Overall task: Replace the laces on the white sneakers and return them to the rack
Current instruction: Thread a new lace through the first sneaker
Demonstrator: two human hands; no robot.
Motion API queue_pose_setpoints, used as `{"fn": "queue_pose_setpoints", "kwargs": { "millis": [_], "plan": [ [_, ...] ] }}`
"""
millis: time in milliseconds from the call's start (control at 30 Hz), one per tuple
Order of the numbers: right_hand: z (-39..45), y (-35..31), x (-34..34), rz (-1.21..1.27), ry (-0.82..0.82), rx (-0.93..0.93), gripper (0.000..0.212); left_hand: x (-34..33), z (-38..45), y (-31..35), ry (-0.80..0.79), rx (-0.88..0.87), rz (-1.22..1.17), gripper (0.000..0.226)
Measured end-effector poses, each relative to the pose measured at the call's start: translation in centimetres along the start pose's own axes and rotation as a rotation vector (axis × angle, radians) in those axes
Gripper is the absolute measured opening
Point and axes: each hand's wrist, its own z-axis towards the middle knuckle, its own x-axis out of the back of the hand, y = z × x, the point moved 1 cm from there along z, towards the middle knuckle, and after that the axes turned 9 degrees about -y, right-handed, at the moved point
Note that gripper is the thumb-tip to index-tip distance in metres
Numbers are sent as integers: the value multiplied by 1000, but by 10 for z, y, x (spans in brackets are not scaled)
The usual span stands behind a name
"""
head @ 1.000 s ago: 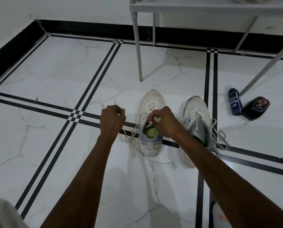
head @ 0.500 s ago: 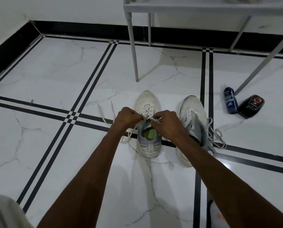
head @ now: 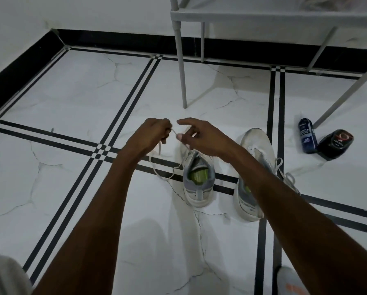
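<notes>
From the head camera, my left hand (head: 151,135) and right hand (head: 201,137) have risen from the tongue of the near sneaker (head: 197,177) since a moment ago, each pinching the white lace (head: 163,167) and drawing it up taut. I think the knot is being started, though my fingers hide the crossing. The second sneaker (head: 250,177) sits just beside it, laced; the rack (head: 263,18) waits behind.

A single head-worn view looks forward and steeply down from above the tiled floor (head: 71,99), close enough that both forearms stretch from the bottom edge toward the middle. The grey rack (head: 263,18) fills the top right edge, beyond the sneakers (head: 197,184), with wide-angle bending at the borders.
</notes>
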Motion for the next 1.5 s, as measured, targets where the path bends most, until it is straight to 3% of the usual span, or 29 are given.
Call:
{"fn": "queue_pose_setpoints", "kwargs": {
  "millis": [67, 133, 233, 300, 333, 433, 533, 600, 700, 733, 800, 833, 900, 1100, 1200, 1267, 1333, 1400, 1500],
  "plan": [
    [9, -12, -1, 38, -192, -7, 27, 2, -3, 1, -15, -25, 51, 39],
    [18, -11, 1, 96, -231, -26, 16, 11, -6, -9, 8, -9, 27, 36],
    [33, 8, 7, 226, 91, -162, 22, 24, -11, -24, 84, 47, -125, 30],
    [37, 20, 12, 294, 302, -240, 24, 23, -14, -31, 99, 50, -106, 31],
    [36, 21, 11, 303, 265, -245, 32, 20, -16, -32, 89, 45, -60, 33],
    [28, 6, 3, 208, -79, -115, 51, 7, -16, -31, 11, 13, 37, 35],
    [24, -12, -8, 25, -273, -57, 22, 0, -14, -29, -23, -17, 44, 36],
    [29, -5, -5, 8, -103, -109, 20, 0, -14, -29, -7, -17, 52, 34],
    [35, 17, 13, -24, 350, -161, 27, 5, -15, -34, 45, -26, 49, 35],
    [34, 20, 17, -35, 347, -161, 32, 6, -15, -36, 49, -36, 51, 36],
    [31, 17, 15, -67, 80, -109, 51, 5, -14, -35, 33, -51, 87, 35],
    [28, 10, 10, -93, -54, -65, 50, 3, -13, -33, 22, -55, 115, 35],
    [22, 0, 0, -80, -218, 20, 26, -2, -13, -28, 4, -72, 144, 33],
    [31, 15, 0, -122, 59, -46, 16, 8, -17, -32, 84, -83, 196, 37],
    [31, 11, -3, -147, 43, -20, 25, 7, -16, -34, 84, -141, 268, 36],
    [31, 5, -10, -202, 22, 20, 19, 2, -12, -33, 94, -190, 319, 34],
    [31, 2, -15, -186, 30, 8, 20, 0, -9, -35, 183, -236, 341, 30],
    [28, 4, -17, -151, 35, -6, 21, -4, -8, -37, 314, -256, 261, 26],
    [23, 6, -20, -70, 19, -5, 22, -23, -11, -34, 384, -211, -148, 24]
  ]
}}
